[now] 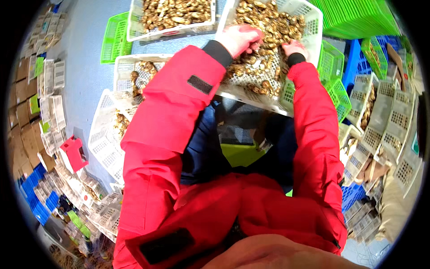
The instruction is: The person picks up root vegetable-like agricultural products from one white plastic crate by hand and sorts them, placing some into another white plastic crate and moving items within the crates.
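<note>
Straight before me stands a white plastic crate (314, 23) with many knobbly golden-brown pieces (268, 20), perhaps mushrooms or roots, heaped towards its far side. My left hand (240, 38) is over the crate's left part, its fingers curled down at the pieces; whether it grips one is hidden. At the right part of the heap, my right hand (294, 48) touches the pieces with bent fingertips, and its hold cannot be made out. Nearer me the crate's mesh floor shows between scattered pieces. Both arms wear red sleeves with black cuffs.
Another full white crate (131, 20) stands at the upper left, beside a green basket (116, 37). White crates (104, 141) with a few pieces lie left of my arm. Stacked green baskets (356, 16) and more white crates (399, 117) stand at the right. Cardboard boxes (25, 134) line the far left.
</note>
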